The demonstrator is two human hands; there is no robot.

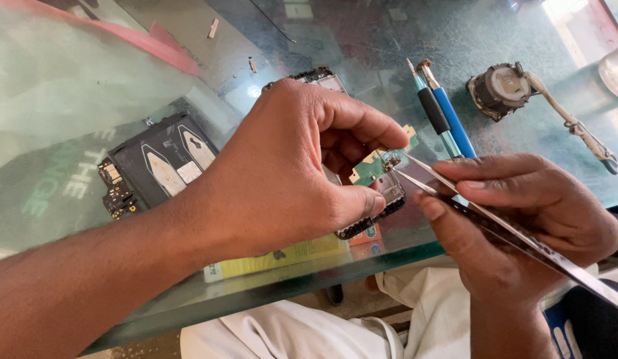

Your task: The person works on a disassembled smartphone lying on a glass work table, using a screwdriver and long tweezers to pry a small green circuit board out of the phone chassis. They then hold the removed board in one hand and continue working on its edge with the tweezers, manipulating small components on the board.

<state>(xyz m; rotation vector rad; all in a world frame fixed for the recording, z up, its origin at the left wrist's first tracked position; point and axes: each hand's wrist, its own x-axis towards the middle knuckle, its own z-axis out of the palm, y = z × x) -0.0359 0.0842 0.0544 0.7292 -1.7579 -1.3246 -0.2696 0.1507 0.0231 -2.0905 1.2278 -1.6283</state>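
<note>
Head view: left hand [282, 166] pinches flat green circuit board [375, 166]; right hand [522, 213] grips shiny metal tweezers [455, 193] touching it

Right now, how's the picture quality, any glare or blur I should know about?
Head view: strong glare washes out the glass table at upper left and the top right corner; the tweezers blur toward the lower right; the left hand, right hand and green circuit board are sharp.
</note>
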